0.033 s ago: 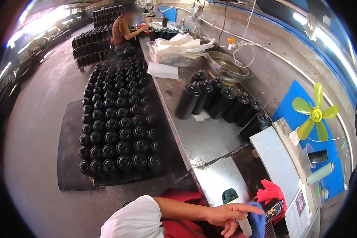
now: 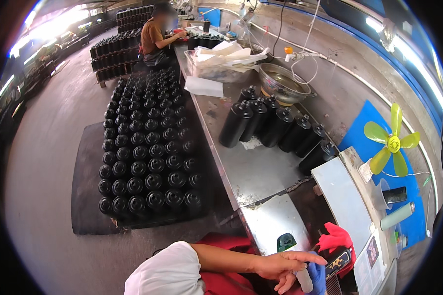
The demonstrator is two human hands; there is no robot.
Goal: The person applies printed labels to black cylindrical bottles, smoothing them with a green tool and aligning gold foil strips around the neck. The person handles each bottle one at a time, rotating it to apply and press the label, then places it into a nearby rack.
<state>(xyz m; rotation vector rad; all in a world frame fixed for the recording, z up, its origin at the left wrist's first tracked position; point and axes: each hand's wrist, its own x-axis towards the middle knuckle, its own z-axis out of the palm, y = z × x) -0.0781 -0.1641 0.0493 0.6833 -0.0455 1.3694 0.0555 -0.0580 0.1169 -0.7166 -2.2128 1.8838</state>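
Observation:
My left hand (image 2: 278,266) reaches in from the lower edge, below a white sleeve. Its index finger is stretched out to the right, and the other fingers bend loosely downward, apart. A pale whitish cover (image 2: 305,282) shows beside its fingertips. Against that hand is a blue glove (image 2: 318,278), seemingly on my right hand, whose fingers are mostly hidden. Just beyond lies a black object with a gold pattern (image 2: 337,262), partly wrapped by a red glove-like cloth (image 2: 336,238). A dark green glossy piece (image 2: 285,242) rests on the metal bench (image 2: 273,221) near my left wrist.
Several black bottles (image 2: 261,120) stand on the bench, with a metal basin (image 2: 283,84) and paper sheets (image 2: 226,54) behind. A yellow-green fan (image 2: 393,143), pale green flask (image 2: 397,216) and white board (image 2: 347,189) are right. Rows of black bottles (image 2: 155,164) fill the floor left; a person (image 2: 155,37) sits far off.
The blue glove has shifted slightly downward beside my left hand. My left hand keeps nearly the same pose, and the whole view has drifted a little.

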